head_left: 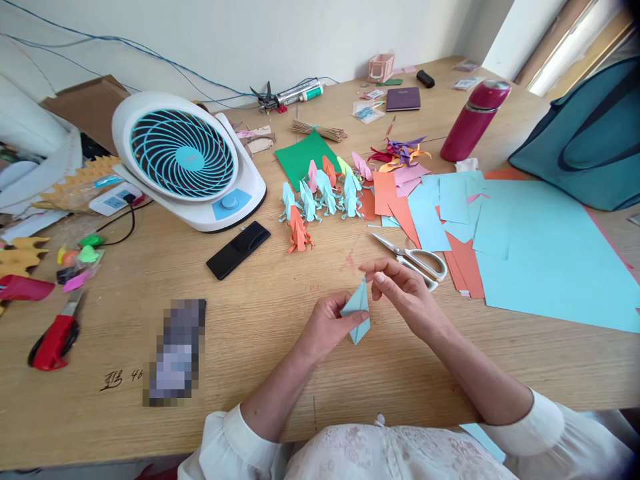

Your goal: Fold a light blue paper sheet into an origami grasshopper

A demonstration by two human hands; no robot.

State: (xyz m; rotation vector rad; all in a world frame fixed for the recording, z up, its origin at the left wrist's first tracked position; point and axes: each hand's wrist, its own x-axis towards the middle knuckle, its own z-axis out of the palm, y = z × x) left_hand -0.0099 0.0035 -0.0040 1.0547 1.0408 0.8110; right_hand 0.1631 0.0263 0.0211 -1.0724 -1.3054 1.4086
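A light blue folded paper (357,311), pointed at top and bottom, is held above the table's near middle. My left hand (331,325) pinches its left side and lower part, thumb across the front. My right hand (401,291) is at its top tip, with fingers bent and thumb close to the index finger; whether it grips the tip is too small to tell. Silver scissors with white handles (425,264) lie just beyond my right hand. Folded paper figures in light blue (327,193) and orange (299,231) stand farther back.
A white fan (233,179) and a black phone (239,250) are at the left, with red-handled scissors (54,343) farther out. Light blue sheets (555,253) cover the right side. Behind them stand a magenta bottle (470,127) and a teal bag (580,143).
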